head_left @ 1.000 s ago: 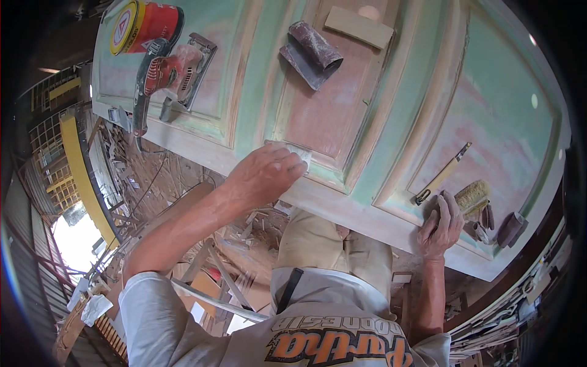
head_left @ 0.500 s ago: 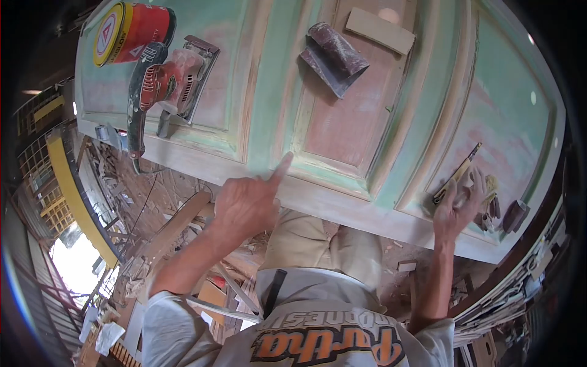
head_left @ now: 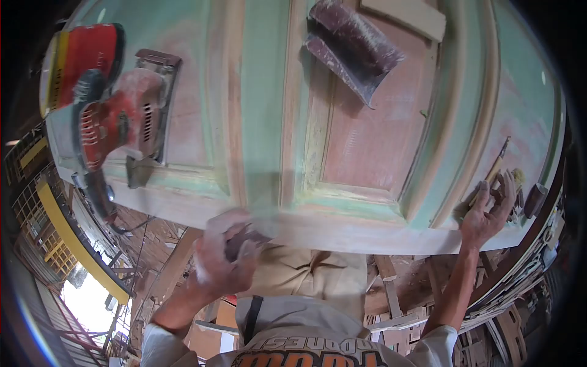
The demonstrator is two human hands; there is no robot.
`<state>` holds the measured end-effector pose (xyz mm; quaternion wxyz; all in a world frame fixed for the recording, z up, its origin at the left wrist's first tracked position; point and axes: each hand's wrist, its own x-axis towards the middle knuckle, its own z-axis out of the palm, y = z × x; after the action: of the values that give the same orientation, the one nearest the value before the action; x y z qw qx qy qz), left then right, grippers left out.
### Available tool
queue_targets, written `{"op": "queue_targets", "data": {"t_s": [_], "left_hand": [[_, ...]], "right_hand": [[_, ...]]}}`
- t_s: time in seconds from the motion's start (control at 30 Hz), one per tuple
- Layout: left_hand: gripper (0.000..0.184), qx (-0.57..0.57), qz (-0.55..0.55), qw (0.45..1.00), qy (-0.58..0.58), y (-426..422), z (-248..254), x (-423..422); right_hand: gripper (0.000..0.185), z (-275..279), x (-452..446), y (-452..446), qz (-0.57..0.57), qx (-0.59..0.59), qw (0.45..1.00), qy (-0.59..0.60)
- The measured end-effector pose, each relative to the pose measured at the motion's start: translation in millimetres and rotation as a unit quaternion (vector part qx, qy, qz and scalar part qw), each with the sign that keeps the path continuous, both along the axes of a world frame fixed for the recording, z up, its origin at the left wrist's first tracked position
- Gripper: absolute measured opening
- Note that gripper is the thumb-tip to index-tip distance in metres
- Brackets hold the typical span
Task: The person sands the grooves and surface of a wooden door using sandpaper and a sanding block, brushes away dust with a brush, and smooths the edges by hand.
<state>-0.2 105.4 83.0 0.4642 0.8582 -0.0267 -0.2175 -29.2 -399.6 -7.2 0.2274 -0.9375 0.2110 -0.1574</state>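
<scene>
Across the upper part of the view spreads the panelled door [head_left: 263, 122], its recessed fields and raised mouldings patched in green, pink and bare wood tones, its near edge facing the person. Below that edge come the person's beige trousers [head_left: 299, 278] and pale grey shirt [head_left: 287, 309], which bears orange lettering. The red and black power sander [head_left: 131, 116] rests on the left field, with a red and yellow tin [head_left: 92, 58] just beside it, partly behind its handle. On the middle field sits a dusty, dark curled sheet [head_left: 364, 40], and near it a flat pale wooden block [head_left: 411, 15]. The left hand [head_left: 214, 263], blurred, is at the door's near edge, left of the middle field, its fingers bent around a small dark brown piece [head_left: 241, 241] pinched against the thumb. The right hand [head_left: 486, 214] is over the near end of the right field, thumb and fingers loosely parted; whether it touches the slim brush [head_left: 501, 158] beside its fingers, I cannot tell. Smaller than the hands, a dark rolled piece [head_left: 535, 200] stands just right of them, and a tiny green speck [head_left: 424, 113] marks the middle field's right side.
</scene>
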Motion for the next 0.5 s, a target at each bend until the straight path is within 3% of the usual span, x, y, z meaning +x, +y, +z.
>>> {"op": "queue_targets", "data": {"t_s": [0.13,0.33,0.4,0.5], "left_hand": [[0.044,-0.018,-0.006,0.999,-0.032,29,-9,-12],[0.044,-0.062,0.154,0.986,-0.019,45,-13,-35],[0.045,0.002,0.121,0.993,-0.007,49,-8,-32],[0.042,0.005,0.152,0.988,-0.006,43,-6,-31]], "right_hand": [[0.048,1,0,-1,0.009,-0.005,1.000,0.013],[0.049,3,3,7,0.009,-0.036,0.999,0.014],[0.049,3,3,6,0.016,-0.029,0.999,0.010],[0.050,7,5,6,0.036,-0.033,0.999,-0.003]]}}
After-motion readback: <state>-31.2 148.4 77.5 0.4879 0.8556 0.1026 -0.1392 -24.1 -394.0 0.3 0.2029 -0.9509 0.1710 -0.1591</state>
